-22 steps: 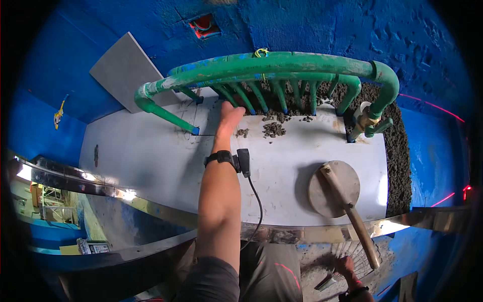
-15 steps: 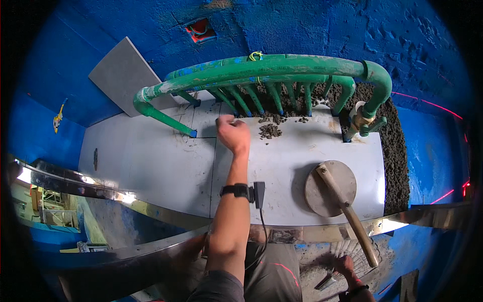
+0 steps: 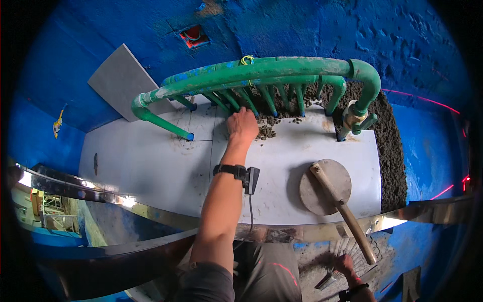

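My left hand (image 3: pixel 242 124) reaches to the feet of the green pipes (image 3: pixel 269 98), at the edge of a large grey-white tile (image 3: pixel 282 171). Its fingers are curled down, and whatever they pinch is hidden. Just right of them lie dark crumbs of mortar (image 3: pixel 265 133) on the tile. Low on the right, below the metal edge, my right hand (image 3: pixel 344 263) is closed in a fist around what looks like a trowel, whose metal blade (image 3: pixel 327 280) shows beside it; the handle is hidden.
A round plate with a wooden handle (image 3: pixel 354 229) lies on the tile, its handle overhanging the metal edge (image 3: pixel 297 232). Dark mortar (image 3: pixel 390 156) fills the strip at the right and behind the pipes. A brass valve (image 3: pixel 353 118) stands there. A loose grey tile (image 3: pixel 123 83) leans on the blue wall.
My left hand has moved slightly right and farther in, up against the pipe feet and the crumbs. The view has shifted a little. The right hand stays about where it was.
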`<action>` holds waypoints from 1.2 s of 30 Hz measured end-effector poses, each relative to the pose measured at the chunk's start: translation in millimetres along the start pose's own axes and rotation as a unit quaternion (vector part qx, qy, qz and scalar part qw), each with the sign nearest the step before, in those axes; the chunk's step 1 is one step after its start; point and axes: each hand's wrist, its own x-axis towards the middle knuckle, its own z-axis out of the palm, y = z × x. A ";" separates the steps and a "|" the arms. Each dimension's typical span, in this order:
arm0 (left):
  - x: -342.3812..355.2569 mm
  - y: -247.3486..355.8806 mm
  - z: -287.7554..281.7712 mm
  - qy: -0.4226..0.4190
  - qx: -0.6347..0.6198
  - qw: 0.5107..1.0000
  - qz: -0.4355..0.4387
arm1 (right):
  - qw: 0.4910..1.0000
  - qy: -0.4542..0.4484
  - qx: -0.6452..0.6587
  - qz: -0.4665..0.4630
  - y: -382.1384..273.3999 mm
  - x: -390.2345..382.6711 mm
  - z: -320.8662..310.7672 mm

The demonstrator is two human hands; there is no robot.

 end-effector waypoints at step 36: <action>-26.7 39.6 6.4 0.065 -0.095 0.990 0.075 | 0.970 -0.127 0.153 0.141 -23.3 16.5 -49.5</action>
